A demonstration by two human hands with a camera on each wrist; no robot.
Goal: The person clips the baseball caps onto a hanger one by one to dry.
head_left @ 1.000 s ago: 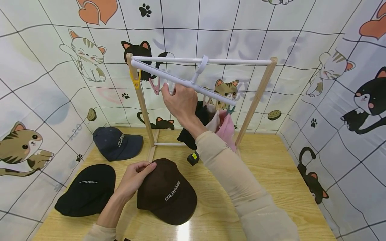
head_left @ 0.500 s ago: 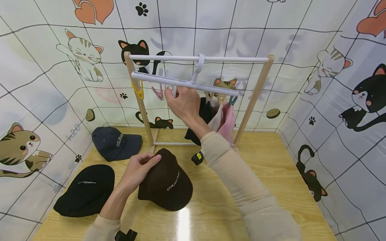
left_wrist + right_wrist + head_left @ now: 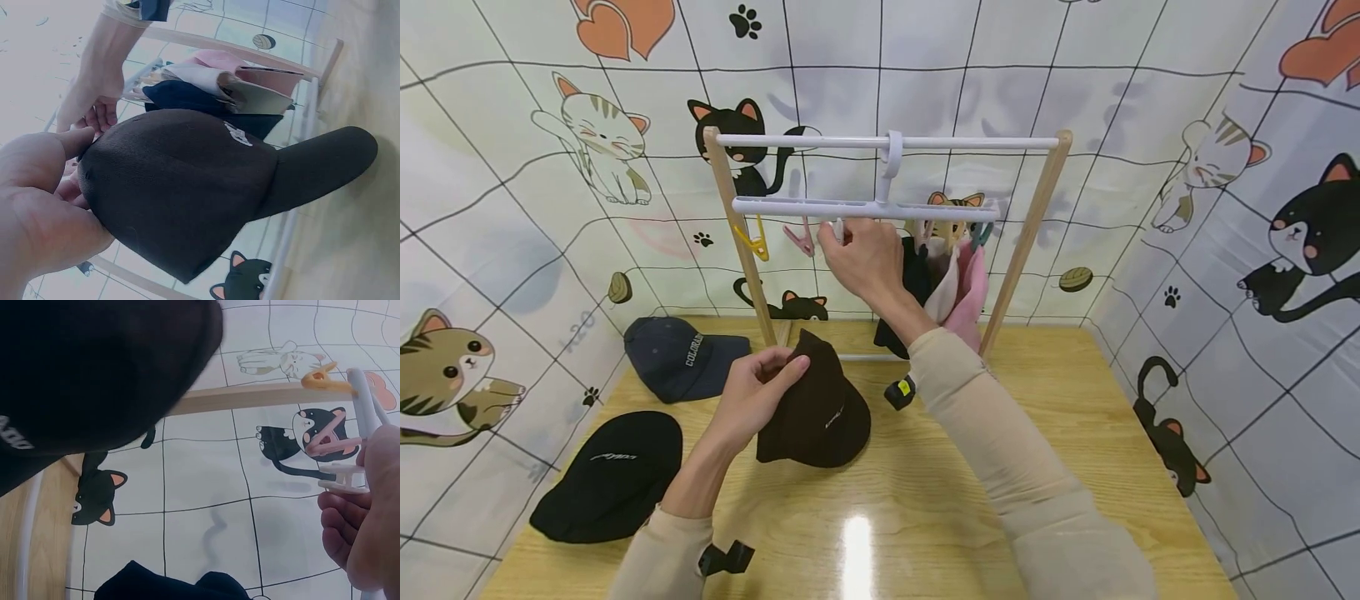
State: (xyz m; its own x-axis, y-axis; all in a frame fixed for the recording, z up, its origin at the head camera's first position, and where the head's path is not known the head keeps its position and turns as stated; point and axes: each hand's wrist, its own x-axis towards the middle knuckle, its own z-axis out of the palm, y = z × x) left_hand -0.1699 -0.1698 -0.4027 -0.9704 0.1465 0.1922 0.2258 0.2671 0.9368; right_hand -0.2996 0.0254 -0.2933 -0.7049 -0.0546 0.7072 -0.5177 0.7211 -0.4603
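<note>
My left hand (image 3: 748,400) pinches the crown of a dark brown baseball cap (image 3: 816,408) between thumb and fingers, brim pointing down, above the table. In the left wrist view the cap (image 3: 175,181) fills the middle, its visor (image 3: 331,162) toward the right. My right hand (image 3: 868,258) is just under a white clip hanger (image 3: 812,207), fingers curled at a white clothespin (image 3: 344,479) on it. Left of that hand, a pink clothespin (image 3: 801,239) and a yellow clothespin (image 3: 752,239) hang free. Black, white and pink caps (image 3: 966,292) are clipped at the hanger's right side.
The hanger hooks over the white bar (image 3: 805,142) of a wooden-legged rack (image 3: 1030,233). On the table (image 3: 1037,442), a navy cap (image 3: 670,358) and a black cap (image 3: 613,475) lie at the left. A cat-patterned cloth (image 3: 1120,183) surrounds the back and sides.
My left hand has raised the brown cap toward the rack, and its brim tips away. The hanger, tilted before, now hangs nearly level, with my right hand still at the white clothespin.
</note>
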